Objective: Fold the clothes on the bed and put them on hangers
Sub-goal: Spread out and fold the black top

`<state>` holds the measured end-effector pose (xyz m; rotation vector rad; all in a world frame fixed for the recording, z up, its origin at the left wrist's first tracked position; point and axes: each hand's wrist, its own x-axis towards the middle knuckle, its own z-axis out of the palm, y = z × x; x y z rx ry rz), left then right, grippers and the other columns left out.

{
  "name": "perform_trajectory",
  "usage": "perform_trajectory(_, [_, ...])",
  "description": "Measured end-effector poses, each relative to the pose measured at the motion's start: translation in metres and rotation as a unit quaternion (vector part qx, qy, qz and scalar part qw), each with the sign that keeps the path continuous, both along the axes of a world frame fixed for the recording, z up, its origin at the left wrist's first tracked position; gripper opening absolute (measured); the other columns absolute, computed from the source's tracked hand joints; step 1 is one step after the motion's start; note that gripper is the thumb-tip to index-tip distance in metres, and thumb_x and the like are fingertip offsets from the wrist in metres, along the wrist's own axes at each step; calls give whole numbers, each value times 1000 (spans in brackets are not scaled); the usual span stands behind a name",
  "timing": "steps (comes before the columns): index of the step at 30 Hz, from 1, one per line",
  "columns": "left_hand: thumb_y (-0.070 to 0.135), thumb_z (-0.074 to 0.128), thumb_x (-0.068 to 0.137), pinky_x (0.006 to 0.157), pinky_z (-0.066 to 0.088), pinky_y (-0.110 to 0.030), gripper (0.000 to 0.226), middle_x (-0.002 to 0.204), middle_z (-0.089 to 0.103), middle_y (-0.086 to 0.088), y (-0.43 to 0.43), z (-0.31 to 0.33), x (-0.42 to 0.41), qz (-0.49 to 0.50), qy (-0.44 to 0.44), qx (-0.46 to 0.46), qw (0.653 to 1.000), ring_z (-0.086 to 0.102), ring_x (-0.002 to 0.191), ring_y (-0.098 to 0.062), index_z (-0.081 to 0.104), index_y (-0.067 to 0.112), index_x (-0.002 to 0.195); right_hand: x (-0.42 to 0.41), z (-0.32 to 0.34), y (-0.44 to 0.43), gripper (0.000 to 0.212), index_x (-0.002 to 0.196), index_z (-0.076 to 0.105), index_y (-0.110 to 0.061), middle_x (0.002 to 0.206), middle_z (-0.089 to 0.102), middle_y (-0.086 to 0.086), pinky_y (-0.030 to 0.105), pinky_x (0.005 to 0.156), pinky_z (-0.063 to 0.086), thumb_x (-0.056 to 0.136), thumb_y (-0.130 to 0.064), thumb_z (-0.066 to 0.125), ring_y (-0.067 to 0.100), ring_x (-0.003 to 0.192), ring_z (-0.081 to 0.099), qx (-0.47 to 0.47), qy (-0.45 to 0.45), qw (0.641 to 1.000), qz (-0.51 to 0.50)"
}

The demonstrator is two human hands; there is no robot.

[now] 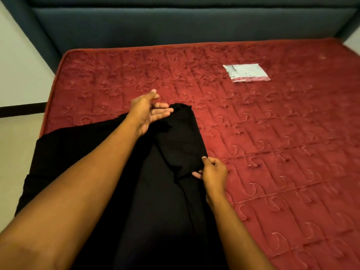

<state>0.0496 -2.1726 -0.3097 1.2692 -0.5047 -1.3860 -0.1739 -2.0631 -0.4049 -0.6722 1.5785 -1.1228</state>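
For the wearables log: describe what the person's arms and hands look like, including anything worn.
Both arms are bare from the frame edge to the wrists, and no sleeves show. The left hand and right hand are ungloved. There are no rings on the visible fingers and no watch or bracelet on either wrist.

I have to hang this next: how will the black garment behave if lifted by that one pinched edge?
Probably floppy: the black garment lies in soft folds on the mattress. Lifted only where the right hand pinches it, the folded flap would likely fall open. It seems thin and light: a pinch gathers it.
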Motion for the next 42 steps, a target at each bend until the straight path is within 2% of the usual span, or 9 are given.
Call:
perform_trajectory(7, [13,62,93,61,61,-32,9,92,75,-10,22,-64,12,3,-388,101,916,73,74,-22,69,19,89,-14,-12,3,33,118,63,5,93,71,21,34,63,62,93,-13,74,22,70,70,45,-90,995,2])
perform_trajectory(12, [28,77,89,74,57,-32,24,87,67,-1,16,-79,22,-121,-486,61,863,67,80,-20,67,23,109,-11,-8,-22,22,95,69,-8,82,73,8,38,60,63,87,-25,80,20,69,73,54,36,997,50])
perform_trajectory(18, [0,64,76,81,57,-38,27,97,66,-4,1,-76,15,-132,-648,69,747,67,92,-28,68,24,89,-13,-5,-36,16,89,65,-21,90,74,5,38,85,56,81,-10,75,26,86,70,20,233,971,53])
perform_trajectory(22, [21,73,85,82,55,-37,18,95,67,-2,-23,-72,-16,-171,-632,-88,751,66,89,-22,71,20,103,-10,1,-33,22,104,67,-16,89,69,-2,29,81,46,84,-21,77,22,89,66,5,225,973,54])
perform_trajectory(25, [32,79,86,86,54,-36,37,101,65,-1,-41,-76,-31,-242,-633,-80,731,64,93,-20,70,23,121,-13,-4,-35,28,107,64,-20,82,61,-14,26,76,42,85,-21,80,13,81,62,11,208,975,77])
perform_trajectory(28, [24,82,83,83,55,-36,17,95,68,2,-53,-85,-39,-236,-657,-95,710,67,91,-20,77,27,99,-18,-11,-32,31,109,64,-22,83,60,-18,28,77,47,84,-16,81,9,78,63,2,202,975,97])
perform_trajectory(35, [11,79,84,83,57,-32,14,92,74,1,-57,-88,-57,-154,-565,-192,787,67,80,-8,80,16,96,-14,-24,-19,30,102,66,-26,85,72,-10,40,80,59,82,-14,83,13,75,71,-41,162,986,23])
perform_trajectory(39, [11,65,96,83,61,-33,26,99,77,0,-41,-87,-35,-82,-491,-163,852,74,85,-10,74,16,120,-14,-19,-15,29,101,63,-26,80,70,-9,44,76,58,82,-14,83,15,69,68,-45,187,981,-17])
perform_trajectory(42, [13,62,94,80,60,-33,17,84,76,1,-15,-96,-2,31,-523,-93,847,74,76,-15,77,16,99,-9,-6,-11,30,106,59,-25,91,68,-9,46,85,55,85,-15,77,17,82,66,-44,246,968,-36])
